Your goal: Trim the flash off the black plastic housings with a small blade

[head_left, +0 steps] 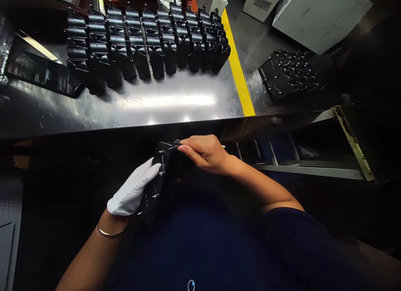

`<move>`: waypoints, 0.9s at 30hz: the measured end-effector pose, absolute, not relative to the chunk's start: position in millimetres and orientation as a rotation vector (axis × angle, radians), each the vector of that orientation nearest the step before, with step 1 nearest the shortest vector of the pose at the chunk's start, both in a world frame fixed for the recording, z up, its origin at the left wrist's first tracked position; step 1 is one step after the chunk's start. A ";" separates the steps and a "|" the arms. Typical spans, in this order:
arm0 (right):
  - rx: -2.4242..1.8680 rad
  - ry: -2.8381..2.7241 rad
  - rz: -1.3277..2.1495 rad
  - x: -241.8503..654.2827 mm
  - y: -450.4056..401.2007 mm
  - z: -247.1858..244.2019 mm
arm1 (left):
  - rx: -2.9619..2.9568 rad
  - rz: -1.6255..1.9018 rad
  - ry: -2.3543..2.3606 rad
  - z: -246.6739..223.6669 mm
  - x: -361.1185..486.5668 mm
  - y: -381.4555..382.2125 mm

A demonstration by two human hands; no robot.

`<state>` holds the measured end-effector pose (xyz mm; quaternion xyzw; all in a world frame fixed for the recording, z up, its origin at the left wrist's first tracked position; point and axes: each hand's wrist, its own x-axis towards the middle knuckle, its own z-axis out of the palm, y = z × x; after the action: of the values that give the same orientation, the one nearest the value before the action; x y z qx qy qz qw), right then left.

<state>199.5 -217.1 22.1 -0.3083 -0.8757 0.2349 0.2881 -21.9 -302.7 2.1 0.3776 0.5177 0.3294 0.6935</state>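
Note:
My left hand (134,188), in a white glove, is closed around a black moulded plastic part (159,161) held tilted in front of my body, below the table's edge. Small shiny pins or studs run along the side of the part. My bare right hand (205,153) is closed in a pinch at the part's upper end. A slim tool (223,146) seems to lie in it: a pale end shows behind the knuckles and a thin shiny tip by the fingertips. Most of the tool is hidden by the hand.
Rows of similar black parts (150,40) stand on the shiny metal table (175,100). A yellow stripe (239,69) crosses it. Further right are a pin-studded black block (288,73) and grey boxes (322,15). A white bottle (219,3) stands behind; a dark tray (44,73) lies left.

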 end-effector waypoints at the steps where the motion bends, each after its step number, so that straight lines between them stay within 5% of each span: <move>1: -0.801 -2.327 0.589 200.0 -216.5 22.6 | 0.840 0.781 1.255 0.2 -19.6 -302.9; 6: -0.790 -2.422 0.275 204.1 -214.9 29.1 | 1.018 1.002 1.683 -4.8 -11.2 -314.5; 27: -0.479 -2.625 0.281 210.6 -213.9 30.9 | 1.135 0.858 1.411 -4.3 -22.7 -314.4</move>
<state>210.6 -213.9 30.9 -0.1739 -0.9528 0.1020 0.2271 -22.7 -314.4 -4.3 0.4773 0.5931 0.3606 0.5389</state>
